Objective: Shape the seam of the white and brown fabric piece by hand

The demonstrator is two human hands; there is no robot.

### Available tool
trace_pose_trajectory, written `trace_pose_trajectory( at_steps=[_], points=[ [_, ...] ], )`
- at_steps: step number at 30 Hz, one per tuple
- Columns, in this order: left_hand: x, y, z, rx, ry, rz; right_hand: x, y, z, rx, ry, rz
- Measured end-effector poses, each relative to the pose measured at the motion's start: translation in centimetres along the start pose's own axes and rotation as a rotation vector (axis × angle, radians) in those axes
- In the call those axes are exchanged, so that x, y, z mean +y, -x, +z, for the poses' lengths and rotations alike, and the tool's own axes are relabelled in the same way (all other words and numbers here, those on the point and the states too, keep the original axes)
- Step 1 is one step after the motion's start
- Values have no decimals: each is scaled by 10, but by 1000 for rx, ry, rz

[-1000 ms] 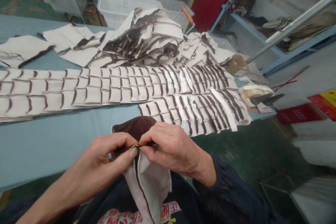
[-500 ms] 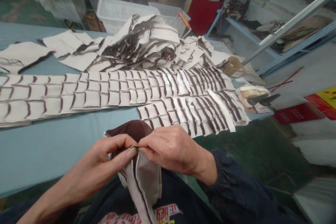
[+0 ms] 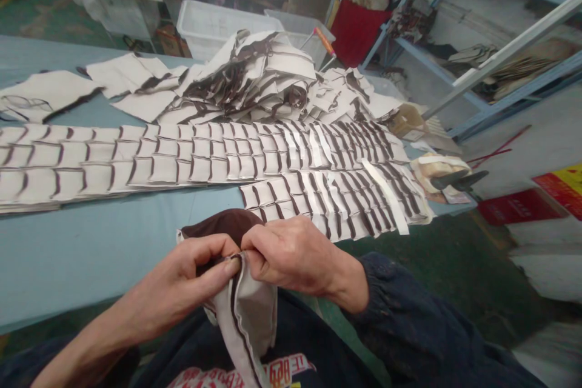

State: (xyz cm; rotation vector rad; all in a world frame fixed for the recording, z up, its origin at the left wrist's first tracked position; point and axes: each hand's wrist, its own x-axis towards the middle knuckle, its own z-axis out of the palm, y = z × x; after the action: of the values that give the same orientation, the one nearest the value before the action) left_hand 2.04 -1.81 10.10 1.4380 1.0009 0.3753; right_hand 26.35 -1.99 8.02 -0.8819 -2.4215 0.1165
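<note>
Between my hands is a sewn fabric piece (image 3: 259, 309), off-white outside with a dark brown lining and a dark-edged seam strip hanging down toward my lap. My left hand (image 3: 200, 279) pinches the top of the seam between thumb and forefinger. Close against it, my right hand (image 3: 295, 260) has its fingers curled and closed on the same edge. The fingertips of both hands nearly meet, and they hide the exact spot being gripped. Just beyond lie overlapping rows of similar off-white pieces (image 3: 177, 157) with brown edges, and a shorter block of them (image 3: 336, 206) to the right.
A loose heap of off-white and brown pieces (image 3: 268, 79) rises at the back of the blue table (image 3: 91, 254). Eyeglasses (image 3: 27, 103) rest on a piece at the left. Dark-handled scissors (image 3: 459, 179) lie at the right end. White plastic bins (image 3: 218, 18) stand behind.
My right hand's fingers have curled in more tightly and shifted slightly over the seam. My left hand keeps its pinch. The camera view has shifted a little.
</note>
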Motion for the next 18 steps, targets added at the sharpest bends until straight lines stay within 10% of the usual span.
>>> trace_pose_trajectory(
  at_steps=[12,18],
  points=[
    [-13,4,-3,53,-266,143,11,-16,-14,-462,-1039,599],
    [-18,-6,-3,101,-343,196,3,-21,-16,-501,-875,680]
  ],
)
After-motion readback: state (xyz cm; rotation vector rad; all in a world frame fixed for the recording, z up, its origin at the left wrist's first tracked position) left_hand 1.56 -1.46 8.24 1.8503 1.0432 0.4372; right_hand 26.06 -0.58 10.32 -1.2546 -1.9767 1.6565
